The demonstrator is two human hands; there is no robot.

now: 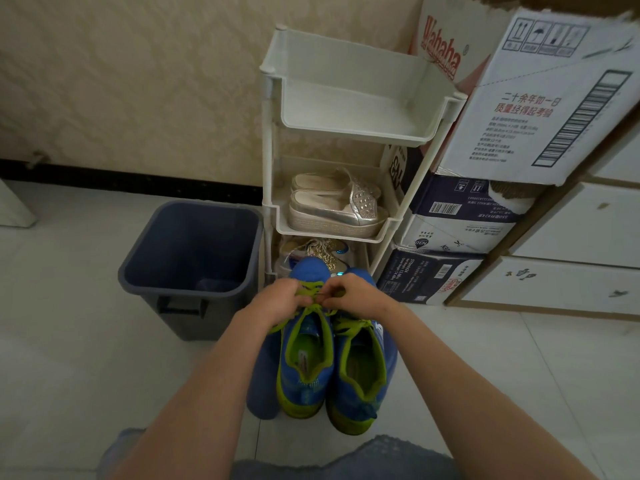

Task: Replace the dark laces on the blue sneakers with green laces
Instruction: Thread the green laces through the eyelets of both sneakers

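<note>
Pinching with left grip (pixel 282 299) and right grip (pixel 356 294) the green laces (pixel 309 285) at frame centre, seemingly finishing the last knot on blue sneakers (pixel 304 362) apparently already relaced, standing on the floor (pixel 450 358) lower centre.

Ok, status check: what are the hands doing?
Left hand and right hand both pinching the green lace on one blue sneaker. Other sneaker beside it, green-laced. Nothing blocks the hands.

A gray bin (pixel 188 251) sits on the floor beside a white shelf (pixel 349 109) holding silver shoes (pixel 336 207). Cardboard boxes (pixel 526 109) are stacked nearby.
</note>
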